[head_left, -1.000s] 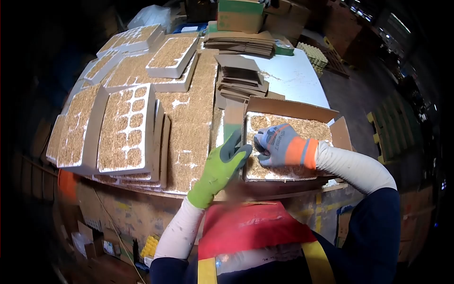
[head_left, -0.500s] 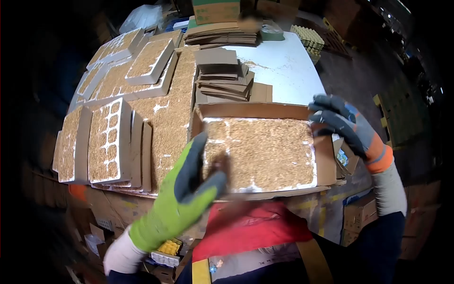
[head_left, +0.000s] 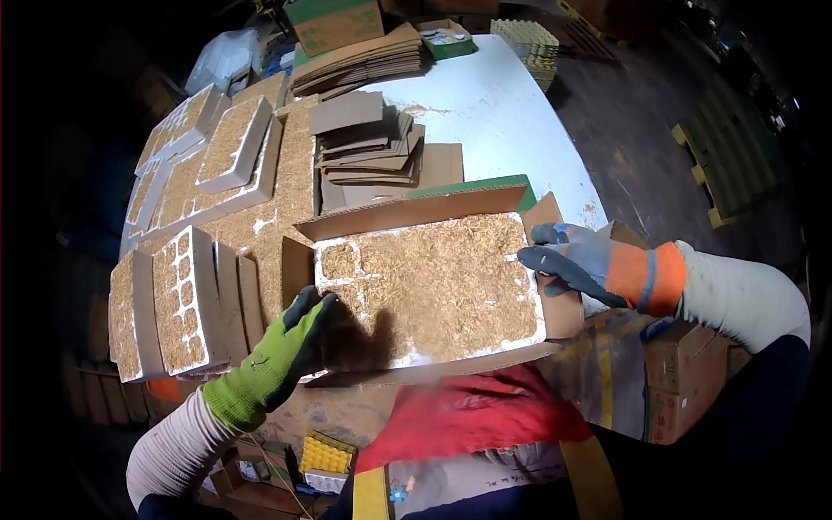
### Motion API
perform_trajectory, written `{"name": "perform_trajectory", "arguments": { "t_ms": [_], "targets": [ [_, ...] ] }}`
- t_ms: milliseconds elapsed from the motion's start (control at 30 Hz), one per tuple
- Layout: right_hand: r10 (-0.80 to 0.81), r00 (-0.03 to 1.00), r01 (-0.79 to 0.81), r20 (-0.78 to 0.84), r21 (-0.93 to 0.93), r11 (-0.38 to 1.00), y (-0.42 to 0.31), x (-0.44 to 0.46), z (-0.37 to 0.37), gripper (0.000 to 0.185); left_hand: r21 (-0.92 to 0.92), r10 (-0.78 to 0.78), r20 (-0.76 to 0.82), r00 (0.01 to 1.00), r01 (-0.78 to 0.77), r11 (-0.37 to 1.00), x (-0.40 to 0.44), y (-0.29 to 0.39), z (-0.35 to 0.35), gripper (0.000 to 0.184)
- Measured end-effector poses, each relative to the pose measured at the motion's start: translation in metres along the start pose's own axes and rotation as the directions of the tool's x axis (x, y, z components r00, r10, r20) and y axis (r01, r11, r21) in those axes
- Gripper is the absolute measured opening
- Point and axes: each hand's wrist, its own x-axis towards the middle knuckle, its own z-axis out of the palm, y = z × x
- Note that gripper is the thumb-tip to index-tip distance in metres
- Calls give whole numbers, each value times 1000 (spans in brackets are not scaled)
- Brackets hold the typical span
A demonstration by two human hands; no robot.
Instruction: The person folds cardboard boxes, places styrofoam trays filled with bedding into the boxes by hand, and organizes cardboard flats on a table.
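A cardboard box (head_left: 390,208) with raised flaps sits at the table's front edge, holding a white foam tray (head_left: 451,286) filled with tan shavings. My left hand (head_left: 295,347), in a green and grey glove, is at the box's left end, its fingers bent round the left wall. At the opposite end, my right hand (head_left: 598,264), in a grey and orange glove, has its fingers over the right wall, with the fingertips near the tray's edge.
More filled foam trays (head_left: 186,299) stand and lie at the left. Behind the box are folded cardboard pieces (head_left: 364,143), a flat cardboard stack (head_left: 364,65) and a closed box (head_left: 334,26) on the white table (head_left: 511,113). Egg trays (head_left: 524,48) stand beyond.
My right hand has come from inside the box to its right end. My left hand has moved left and down along the box's left end. The box looks turned slightly, and the view has shifted.
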Motion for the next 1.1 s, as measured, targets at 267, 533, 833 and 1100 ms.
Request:
{"name": "perform_trajectory", "arguments": {
  "t_ms": [267, 533, 833, 1100],
  "targets": [
    [-10, 996, 5, -83, -57, 998, 21, 18, 20, 33, -718, -406, 227, 885, 433, 545, 6, -17, -1, 52],
    [-128, 987, 126, -101, -24, 992, 14, 6, 30, 51, -609, -186, 181, 966, 259, 750, 0, -31, 6, 24],
    [70, 986, -8, -154, 374, 927, 4, -3, 36, 55, -852, -523, 481, 704, 515, -92, 18, -17, 24, 34],
    [37, 989, 19, -144, 370, 929, 11, -3, 39, 62, -965, -569, 137, 811, 240, 109, 4, -11, 36, 67]
  ]
}}
